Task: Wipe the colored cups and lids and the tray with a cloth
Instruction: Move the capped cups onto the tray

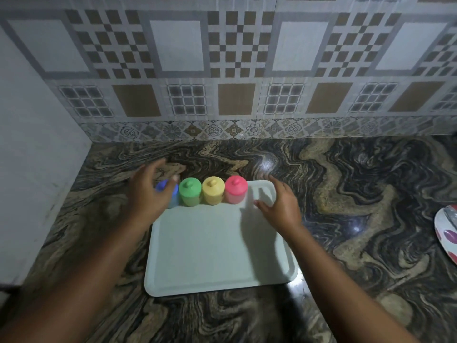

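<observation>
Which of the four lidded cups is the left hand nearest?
The blue cup, leftmost in the row, partly hidden behind the left hand; the others stand uncovered.

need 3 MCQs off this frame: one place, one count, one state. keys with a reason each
1. Where on the tray does the green cup stand?
A) at its far edge
B) at its near edge
C) in its middle

2. How many lidded cups are on the tray?
A) three
B) four
C) five

3. The green cup's lid is:
A) off, lying on the tray
B) on the cup
C) off, on the counter

Key:
1 A, it stands at the edge nearest the wall.
2 B, blue cup, green cup, yellow cup and red cup.
3 B, the knobbed lid caps it.
</observation>
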`<state>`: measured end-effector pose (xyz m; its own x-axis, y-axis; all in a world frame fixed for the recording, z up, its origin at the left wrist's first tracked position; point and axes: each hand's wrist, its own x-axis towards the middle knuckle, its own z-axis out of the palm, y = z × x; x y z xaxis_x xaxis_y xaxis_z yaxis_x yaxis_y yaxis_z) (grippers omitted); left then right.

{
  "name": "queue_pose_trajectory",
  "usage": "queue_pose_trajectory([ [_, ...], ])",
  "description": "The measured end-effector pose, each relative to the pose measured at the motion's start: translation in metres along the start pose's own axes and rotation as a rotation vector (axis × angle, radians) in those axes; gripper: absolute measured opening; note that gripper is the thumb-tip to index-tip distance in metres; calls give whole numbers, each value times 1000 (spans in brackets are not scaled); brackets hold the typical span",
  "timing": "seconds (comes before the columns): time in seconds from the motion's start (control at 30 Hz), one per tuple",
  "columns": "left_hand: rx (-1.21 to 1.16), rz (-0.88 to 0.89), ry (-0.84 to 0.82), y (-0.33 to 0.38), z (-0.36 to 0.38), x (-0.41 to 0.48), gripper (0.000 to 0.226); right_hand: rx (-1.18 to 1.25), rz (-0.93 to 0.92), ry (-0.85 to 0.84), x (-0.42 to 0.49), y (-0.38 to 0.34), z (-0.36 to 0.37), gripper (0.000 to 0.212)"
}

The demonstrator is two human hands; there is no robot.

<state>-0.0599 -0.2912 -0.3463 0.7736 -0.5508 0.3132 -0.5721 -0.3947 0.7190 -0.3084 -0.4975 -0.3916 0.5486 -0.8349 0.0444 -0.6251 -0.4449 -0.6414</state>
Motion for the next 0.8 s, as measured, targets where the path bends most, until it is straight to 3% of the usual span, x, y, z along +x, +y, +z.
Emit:
queue_pose_trajectory([
  [0.1, 0, -151, -25, -17, -18, -26, 48, -70, 46, -29, -21, 26, -6, 71],
  [0.27, 126, -370, -318, -48, -21, -75, 67, -109, 138, -101, -61, 44, -1, 62],
  [0.33, 140, -437, -368, -51, -16, -88, 58, -111, 178, -97, -68, 47, 2, 57],
  [0.47, 112, -581, -301, -60, -8, -96, 39, -58, 247, -58, -69, 45, 0, 42],
  [0.6, -74, -758, -279, -81, -7, -87, 38, -4, 288, -58, -67, 45, -4, 36],
  [0.8, -159, -815, -261, -83, -2, -76, 25, -8, 273, -13, -58, 41, -9, 36],
])
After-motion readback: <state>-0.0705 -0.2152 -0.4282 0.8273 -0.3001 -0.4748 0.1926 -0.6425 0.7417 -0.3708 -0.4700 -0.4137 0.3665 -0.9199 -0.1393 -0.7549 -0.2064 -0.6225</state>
